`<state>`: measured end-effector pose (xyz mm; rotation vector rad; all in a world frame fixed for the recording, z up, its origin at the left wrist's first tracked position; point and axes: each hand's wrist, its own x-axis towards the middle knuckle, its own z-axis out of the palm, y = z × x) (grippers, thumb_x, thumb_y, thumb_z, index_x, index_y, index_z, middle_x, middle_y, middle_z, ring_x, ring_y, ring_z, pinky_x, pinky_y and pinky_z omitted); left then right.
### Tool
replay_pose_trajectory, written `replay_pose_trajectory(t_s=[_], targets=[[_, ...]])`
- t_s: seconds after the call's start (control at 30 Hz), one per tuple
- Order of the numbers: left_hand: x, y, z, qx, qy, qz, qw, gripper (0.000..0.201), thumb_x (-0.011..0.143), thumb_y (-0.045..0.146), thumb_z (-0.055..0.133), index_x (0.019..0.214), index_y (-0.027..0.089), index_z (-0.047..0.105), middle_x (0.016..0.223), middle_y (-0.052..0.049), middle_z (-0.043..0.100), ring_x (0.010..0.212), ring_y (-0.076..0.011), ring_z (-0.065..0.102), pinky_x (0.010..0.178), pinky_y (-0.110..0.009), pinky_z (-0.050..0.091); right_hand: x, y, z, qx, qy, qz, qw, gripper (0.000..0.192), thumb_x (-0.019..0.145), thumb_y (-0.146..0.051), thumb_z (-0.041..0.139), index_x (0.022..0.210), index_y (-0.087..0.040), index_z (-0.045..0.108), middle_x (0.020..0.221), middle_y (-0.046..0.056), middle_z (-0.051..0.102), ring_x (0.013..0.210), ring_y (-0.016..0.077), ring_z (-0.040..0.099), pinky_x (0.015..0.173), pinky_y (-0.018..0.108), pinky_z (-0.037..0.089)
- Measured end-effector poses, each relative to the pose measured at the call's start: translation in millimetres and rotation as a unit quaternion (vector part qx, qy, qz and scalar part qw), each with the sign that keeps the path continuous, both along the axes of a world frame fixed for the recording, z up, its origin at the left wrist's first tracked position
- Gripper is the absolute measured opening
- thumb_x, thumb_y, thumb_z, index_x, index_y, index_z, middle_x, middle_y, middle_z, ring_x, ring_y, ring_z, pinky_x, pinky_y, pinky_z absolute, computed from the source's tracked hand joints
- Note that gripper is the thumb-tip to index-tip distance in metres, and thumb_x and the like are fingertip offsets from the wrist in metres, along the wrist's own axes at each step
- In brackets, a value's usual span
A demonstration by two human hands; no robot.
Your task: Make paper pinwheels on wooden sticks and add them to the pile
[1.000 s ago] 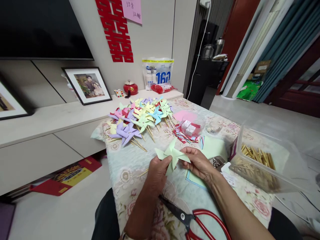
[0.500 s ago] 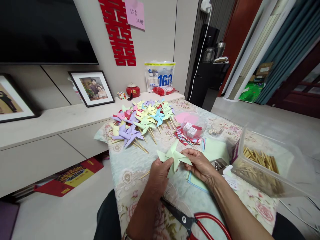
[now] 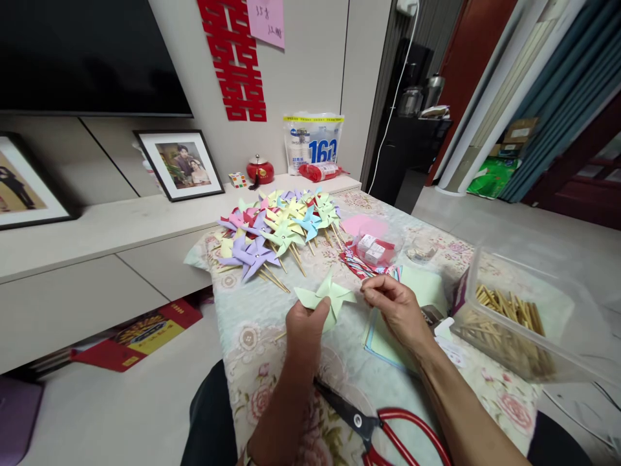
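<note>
My left hand (image 3: 306, 323) pinches a light green paper pinwheel (image 3: 330, 296), thumb pressed at its middle, blades folded in. Just right of it, my right hand (image 3: 394, 304) is apart from the paper. Its thumb and forefinger are pressed together; anything between them is too small to make out. Under the right hand lies a stack of green and blue paper squares (image 3: 385, 343). A small open box (image 3: 431, 316) is partly hidden behind the right wrist. Red-handled scissors (image 3: 359, 421) lie between my forearms, and a thin stick tip (image 3: 280, 336) shows by my left hand.
Finished pinwheels on sticks (image 3: 284, 236) are heaped at the table's far left. A clear bin (image 3: 485, 336) of wooden sticks stands at the right. Plastic-wrapped packs (image 3: 372, 249), paper strips (image 3: 358, 264) and a small clear dish (image 3: 421, 251) sit farther back.
My right hand has let go of the pinwheel's blade and drawn slightly away, fingertips now pinched. My left hand has shifted a little left with the pinwheel.
</note>
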<state>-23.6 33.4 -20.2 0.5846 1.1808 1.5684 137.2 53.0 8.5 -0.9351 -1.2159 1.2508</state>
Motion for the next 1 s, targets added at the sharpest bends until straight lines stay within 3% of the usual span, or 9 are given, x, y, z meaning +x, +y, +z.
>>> replay_pose_trajectory(t_s=[0.13,0.23,0.37,0.53,0.77,1.0], targets=[[2,-3,7.0,0.000,0.060,0.009,0.998,0.025,0.063,0.029,0.077,0.080,0.012,0.072,0.072,-0.002,0.075,0.063,-0.0149,0.063,0.064,-0.025,0.049,-6,-10,4.6,0.065,-0.124,0.024,0.990,0.008,0.084,-0.030,0.071,0.082,-0.022,0.070,0.077,-0.001,0.065,0.072,0.0149,0.056,0.068,0.026,0.043],[4,-6,12.6,-0.001,0.076,0.005,0.997,0.026,0.062,0.028,0.076,0.082,0.012,0.073,0.073,-0.002,0.076,0.063,-0.0157,0.064,0.062,-0.025,0.049,-10,-14,6.9,0.160,-0.211,0.016,0.964,0.007,0.089,-0.024,0.064,0.084,-0.023,0.069,0.083,0.002,0.066,0.081,0.0178,0.059,0.076,0.031,0.043],[6,-7,13.4,0.013,0.075,-0.014,0.997,0.025,0.063,0.028,0.076,0.082,0.013,0.073,0.075,-0.003,0.076,0.068,-0.0180,0.067,0.064,-0.025,0.050,-15,-15,7.4,0.259,-0.285,-0.023,0.922,0.011,0.091,-0.020,0.063,0.082,-0.023,0.070,0.112,0.006,0.065,0.111,0.0235,0.055,0.099,0.040,0.036],[9,-9,11.0,0.018,0.059,-0.030,0.998,0.025,0.063,0.024,0.077,0.085,0.013,0.074,0.078,-0.003,0.078,0.070,-0.0191,0.069,0.067,-0.027,0.052,-19,-15,5.7,0.216,-0.304,-0.011,0.928,0.013,0.091,-0.025,0.064,0.080,-0.024,0.071,0.142,0.006,0.053,0.134,0.0277,0.040,0.110,0.047,0.026],[10,-10,9.2,0.033,0.055,-0.049,0.997,0.027,0.065,0.025,0.077,0.089,0.013,0.075,0.084,-0.004,0.079,0.073,-0.0187,0.069,0.068,-0.026,0.052,-19,-13,1.7,0.133,-0.265,-0.001,0.955,0.010,0.086,-0.027,0.067,0.079,-0.024,0.072,0.147,0.006,0.049,0.138,0.0284,0.038,0.113,0.048,0.021],[10,-10,3.7,0.043,0.052,-0.053,0.996,0.028,0.067,0.027,0.077,0.091,0.012,0.074,0.089,-0.006,0.079,0.075,-0.0186,0.069,0.070,-0.026,0.052,-18,-11,0.6,0.132,-0.245,-0.013,0.961,0.007,0.084,-0.027,0.071,0.078,-0.023,0.071,0.139,0.008,0.055,0.132,0.0281,0.046,0.111,0.046,0.025]])
